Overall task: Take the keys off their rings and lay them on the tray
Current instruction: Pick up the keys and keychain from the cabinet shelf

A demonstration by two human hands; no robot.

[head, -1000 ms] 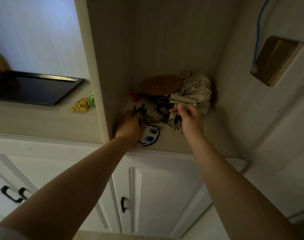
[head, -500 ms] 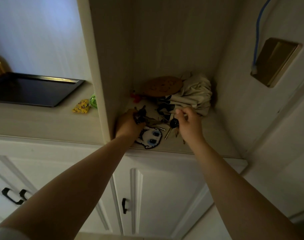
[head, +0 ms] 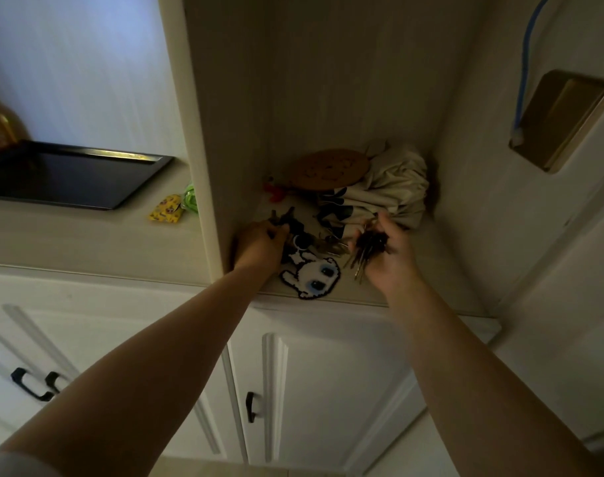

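Observation:
In a dim cabinet niche, my right hand (head: 388, 258) holds a dark bunch of keys (head: 368, 247), its fingers curled round it and the blades hanging toward the shelf. My left hand (head: 259, 244) grips another bunch of dark keys (head: 284, 216) near the niche's left wall. A white cartoon-face keychain charm (head: 312, 275) lies on the shelf between my hands, with more keys (head: 328, 246) beside it. The black tray (head: 70, 177) sits on the counter at the left, beyond the partition.
A vertical cabinet partition (head: 204, 132) separates the niche from the tray's counter. A round cork mat (head: 330, 168) and a crumpled cloth bag (head: 390, 187) fill the niche's back. A yellow packet (head: 166, 210) lies by the tray. Cabinet doors with black handles (head: 250, 406) are below.
My right hand has gathered the key bunch into its palm and lifted it slightly off the shelf. My left hand has stayed at the left bunch.

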